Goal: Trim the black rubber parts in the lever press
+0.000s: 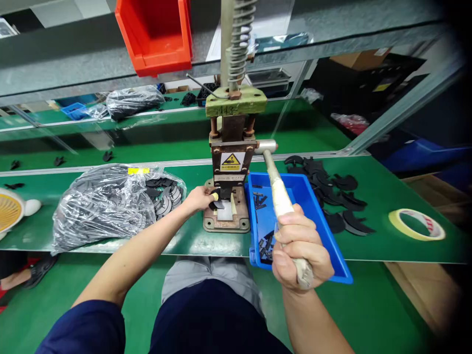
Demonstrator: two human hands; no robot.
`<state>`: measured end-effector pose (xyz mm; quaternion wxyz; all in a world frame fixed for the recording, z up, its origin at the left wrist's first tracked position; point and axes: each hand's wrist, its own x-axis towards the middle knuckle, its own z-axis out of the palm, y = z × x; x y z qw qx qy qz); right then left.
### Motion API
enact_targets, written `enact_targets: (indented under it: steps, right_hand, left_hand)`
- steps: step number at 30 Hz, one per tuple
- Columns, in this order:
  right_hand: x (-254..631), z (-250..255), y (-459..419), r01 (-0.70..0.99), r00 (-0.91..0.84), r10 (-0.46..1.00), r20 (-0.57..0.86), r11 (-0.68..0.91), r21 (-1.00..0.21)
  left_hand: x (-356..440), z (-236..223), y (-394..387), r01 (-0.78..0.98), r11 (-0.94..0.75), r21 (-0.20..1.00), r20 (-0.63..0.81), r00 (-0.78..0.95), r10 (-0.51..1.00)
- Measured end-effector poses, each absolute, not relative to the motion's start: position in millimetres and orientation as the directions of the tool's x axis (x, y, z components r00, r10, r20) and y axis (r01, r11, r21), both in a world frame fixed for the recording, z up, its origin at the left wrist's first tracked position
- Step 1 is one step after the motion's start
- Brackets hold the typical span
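Observation:
My right hand (pixel 302 246) is wrapped round the tape-covered lever (pixel 276 187) of a hand press (pixel 230 162). The lever slants down toward me from the press's right side. My left hand (pixel 201 198) pinches a black curved plastic part (pixel 217 204) at the base of the press, under its ram; a yellow cover shows on one fingertip. Just right of the press stands a blue bin (pixel 320 231) with small black pieces (pixel 260 200) in it. A clear plastic bag (pixel 103 206) of black curved parts lies left of my left hand.
A pile of black curved parts (pixel 324 182) lies right of the bin, near a tape roll (pixel 416 224). An orange-red bin (pixel 155 37) hangs over the shelf edge. A yellow and white fan-like object (pixel 11 209) stands far left. Another person's foot (pixel 37 270) shows low left.

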<state>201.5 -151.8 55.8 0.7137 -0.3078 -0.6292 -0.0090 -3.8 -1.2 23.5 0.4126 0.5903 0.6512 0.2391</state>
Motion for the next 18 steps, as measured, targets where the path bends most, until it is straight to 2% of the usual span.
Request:
enact_targets:
  steps: [5,11,15,18]
  right_hand:
    - [193,80,-138,0.323,0.333,0.245,0.910,0.878,-0.354]
    - [193,139,-107,0.334,0.338,0.132,0.932,0.909,-0.249]
    - [191,161,-94,0.312,0.297,0.234,0.926,0.892,-0.326]
    - [185,143,-100,0.334,0.319,0.387,0.865,0.808,-0.485]
  left_hand:
    - [-3,4,-6,0.235,0.305,0.923,-0.334,0.097,0.938]
    - [1,0,-15,-0.017,0.391,0.920,-0.386,0.130,0.913]
    - [-12,6,-28,-0.125,0.337,0.933,-0.325,0.109,0.939]
    - [-29,15,-41,-0.162,0.262,0.951,-0.239,0.152,0.959]
